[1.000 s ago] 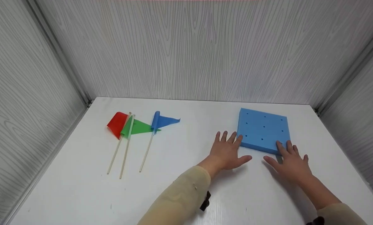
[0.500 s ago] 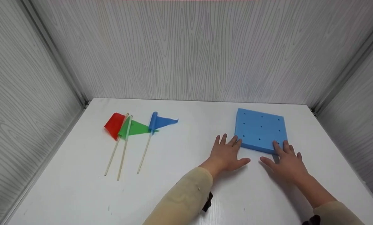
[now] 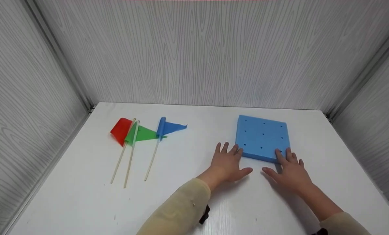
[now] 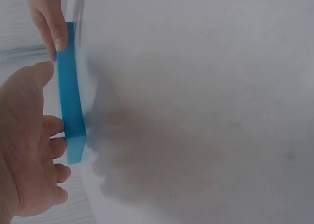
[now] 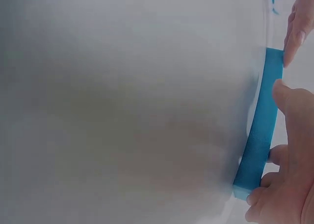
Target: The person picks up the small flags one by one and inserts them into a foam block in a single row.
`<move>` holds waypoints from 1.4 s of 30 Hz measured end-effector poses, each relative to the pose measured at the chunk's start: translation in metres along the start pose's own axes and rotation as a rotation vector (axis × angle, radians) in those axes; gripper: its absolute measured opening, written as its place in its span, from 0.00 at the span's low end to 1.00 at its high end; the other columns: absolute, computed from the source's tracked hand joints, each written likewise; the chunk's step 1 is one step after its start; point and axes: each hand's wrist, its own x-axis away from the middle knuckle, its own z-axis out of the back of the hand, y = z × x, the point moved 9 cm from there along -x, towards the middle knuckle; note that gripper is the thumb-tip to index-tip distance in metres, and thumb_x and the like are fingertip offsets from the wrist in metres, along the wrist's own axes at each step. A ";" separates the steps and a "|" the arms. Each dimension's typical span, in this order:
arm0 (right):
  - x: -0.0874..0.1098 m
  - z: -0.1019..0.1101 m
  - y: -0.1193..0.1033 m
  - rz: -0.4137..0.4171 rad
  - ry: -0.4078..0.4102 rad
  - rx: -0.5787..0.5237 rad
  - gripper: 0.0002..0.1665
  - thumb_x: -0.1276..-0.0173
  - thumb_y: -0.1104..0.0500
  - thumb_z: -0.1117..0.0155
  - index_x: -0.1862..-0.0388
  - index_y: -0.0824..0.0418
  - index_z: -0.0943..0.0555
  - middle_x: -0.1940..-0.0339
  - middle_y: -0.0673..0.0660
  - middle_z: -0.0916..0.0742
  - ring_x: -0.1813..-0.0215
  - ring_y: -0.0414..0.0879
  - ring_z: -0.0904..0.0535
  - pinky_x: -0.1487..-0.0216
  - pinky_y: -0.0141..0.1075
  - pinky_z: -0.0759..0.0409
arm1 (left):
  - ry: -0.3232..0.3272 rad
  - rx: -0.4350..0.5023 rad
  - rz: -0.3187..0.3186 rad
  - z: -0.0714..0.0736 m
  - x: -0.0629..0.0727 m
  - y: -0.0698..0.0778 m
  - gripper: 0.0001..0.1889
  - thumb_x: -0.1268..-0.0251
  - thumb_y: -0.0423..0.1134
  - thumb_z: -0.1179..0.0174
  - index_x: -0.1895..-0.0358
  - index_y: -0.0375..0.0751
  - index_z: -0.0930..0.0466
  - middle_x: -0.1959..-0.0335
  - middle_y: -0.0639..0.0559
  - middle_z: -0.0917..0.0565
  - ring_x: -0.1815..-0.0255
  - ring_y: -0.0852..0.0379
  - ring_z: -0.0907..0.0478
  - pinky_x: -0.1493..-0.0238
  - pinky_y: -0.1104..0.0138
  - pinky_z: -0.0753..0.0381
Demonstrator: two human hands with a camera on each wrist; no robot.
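Observation:
A square blue block (image 3: 262, 135) with several small holes in its top lies flat on the right side of the white table. At its near left corner is my left hand (image 3: 226, 164), fingers spread and fairly straight, fingertips right at the edge. My right hand (image 3: 292, 173) rests its fingertips on the block's near right corner, thumb pointing left. In the left wrist view the block's side (image 4: 71, 96) shows between both hands. The right wrist view has the same side (image 5: 260, 130) beside my right fingers and thumb.
Left of the block lie a red flag (image 3: 121, 130), a green flag (image 3: 145, 133) and a blue flag (image 3: 171, 127) on thin wooden sticks. The red and green ones overlap. Grey wood-grain panels (image 3: 194, 55) stand behind the table and at both sides.
The blue block has slid a little to the left on the table, and both hands have moved left along with it. The flags lie where they were.

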 end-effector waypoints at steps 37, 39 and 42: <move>0.010 -0.039 -0.134 0.168 -0.024 0.046 0.59 0.29 0.26 0.37 0.14 0.63 0.40 0.16 0.75 0.43 0.17 0.74 0.48 0.20 0.67 0.48 | -0.027 0.014 0.135 0.002 0.109 -0.088 0.48 0.25 0.76 0.59 0.20 0.40 0.31 0.20 0.41 0.31 0.16 0.38 0.43 0.17 0.42 0.54; 0.010 -0.040 -0.137 0.172 -0.025 0.044 0.59 0.29 0.26 0.37 0.14 0.62 0.40 0.16 0.75 0.43 0.17 0.74 0.48 0.20 0.67 0.48 | -0.031 0.006 0.138 0.004 0.111 -0.089 0.48 0.24 0.76 0.60 0.20 0.40 0.31 0.20 0.41 0.31 0.16 0.38 0.43 0.17 0.42 0.54; 0.010 -0.041 -0.139 0.181 -0.025 0.042 0.59 0.29 0.26 0.38 0.14 0.62 0.40 0.16 0.75 0.43 0.16 0.73 0.48 0.20 0.67 0.48 | -0.035 0.008 0.143 0.006 0.114 -0.091 0.47 0.24 0.76 0.60 0.20 0.40 0.31 0.20 0.41 0.32 0.16 0.38 0.43 0.17 0.42 0.54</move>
